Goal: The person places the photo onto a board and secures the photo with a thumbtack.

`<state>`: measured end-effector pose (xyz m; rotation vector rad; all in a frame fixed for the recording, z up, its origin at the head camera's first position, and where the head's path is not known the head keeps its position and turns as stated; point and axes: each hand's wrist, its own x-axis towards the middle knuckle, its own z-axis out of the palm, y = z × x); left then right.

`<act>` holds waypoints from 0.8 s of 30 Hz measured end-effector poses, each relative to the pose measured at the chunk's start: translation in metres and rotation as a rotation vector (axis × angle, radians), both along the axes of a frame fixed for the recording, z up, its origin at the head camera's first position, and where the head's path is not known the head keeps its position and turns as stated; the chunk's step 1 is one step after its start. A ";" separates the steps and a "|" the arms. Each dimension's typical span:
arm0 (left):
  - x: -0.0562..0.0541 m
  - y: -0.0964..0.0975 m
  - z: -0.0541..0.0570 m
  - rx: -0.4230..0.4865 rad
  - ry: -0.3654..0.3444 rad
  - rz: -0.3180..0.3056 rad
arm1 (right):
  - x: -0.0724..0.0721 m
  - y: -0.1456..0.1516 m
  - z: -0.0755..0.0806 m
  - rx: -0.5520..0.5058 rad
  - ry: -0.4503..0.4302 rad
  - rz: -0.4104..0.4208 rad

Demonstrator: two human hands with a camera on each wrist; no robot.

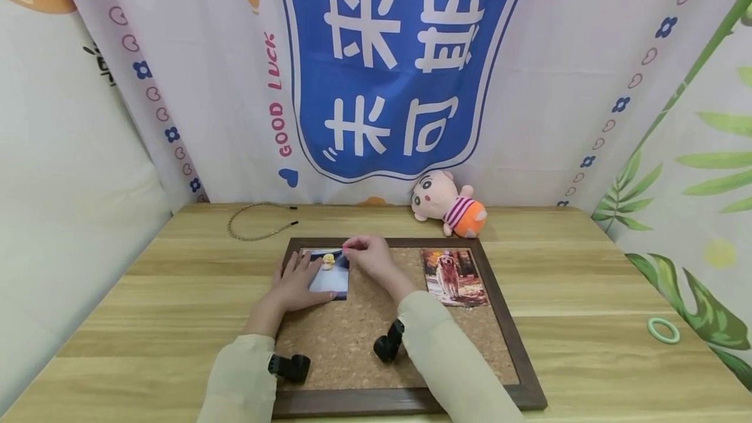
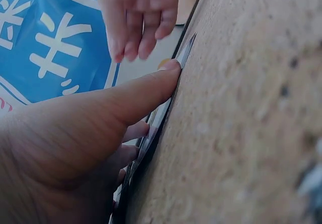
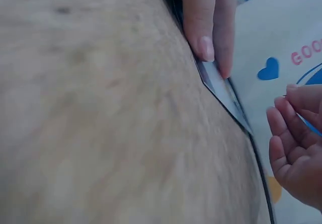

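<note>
A framed cork board lies on the table. On its upper left is a photo with a small yellow duck figure in it. My left hand rests spread over the photo's left part, thumb along its lower edge and fingers towards the top. At the photo's top right corner my right hand pinches a pink push pin between thumb and forefinger. The right wrist view shows the left hand's fingers on the photo and the right hand just off the board.
A photo of a dog is at the board's upper right. Behind the board lies a plush doll. A thin cord with black tips lies at the back left, a green ring at the right. A printed cloth hangs behind the table.
</note>
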<state>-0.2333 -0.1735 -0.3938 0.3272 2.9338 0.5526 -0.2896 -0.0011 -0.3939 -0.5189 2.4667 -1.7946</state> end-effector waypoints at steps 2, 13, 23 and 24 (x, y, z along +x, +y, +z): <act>0.001 -0.002 -0.001 -0.003 0.001 -0.002 | -0.007 -0.009 0.000 -0.002 -0.042 -0.026; 0.000 -0.002 -0.008 0.009 0.004 0.010 | -0.020 -0.040 -0.006 -0.010 -0.111 -0.040; 0.001 -0.001 -0.004 0.014 0.013 0.013 | -0.020 -0.052 -0.013 0.298 -0.036 -0.123; 0.001 -0.001 -0.004 0.011 0.011 0.010 | -0.019 -0.052 -0.013 0.313 -0.039 -0.135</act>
